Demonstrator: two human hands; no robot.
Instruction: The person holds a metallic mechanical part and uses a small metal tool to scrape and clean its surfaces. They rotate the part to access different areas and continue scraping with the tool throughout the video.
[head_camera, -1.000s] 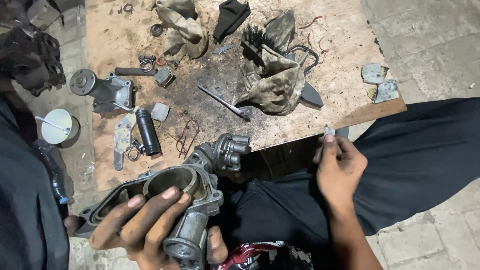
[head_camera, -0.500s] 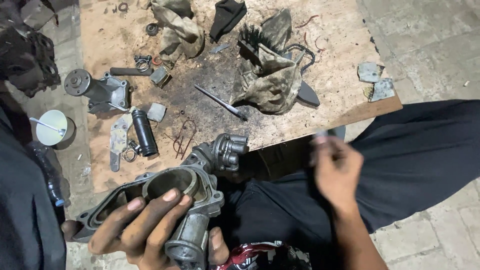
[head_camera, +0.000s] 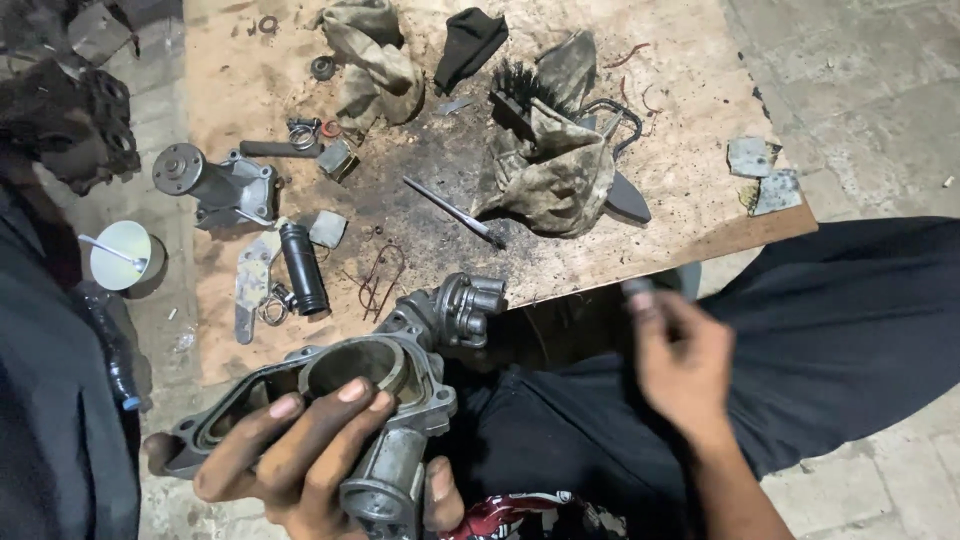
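Housing (head_camera: 380, 390) (grey metal) – left hand (head_camera: 300, 450) grips it

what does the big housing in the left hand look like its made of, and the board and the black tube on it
The housing in the left hand looks like cast metal, probably aluminium: dull grey, rough, grimy. The board looks like plywood or pressed wood: pale brown, flat, thin edge, stained dark with oil. The black tube has a matte ribbed surface, likely rubber or plastic; hard to tell which.
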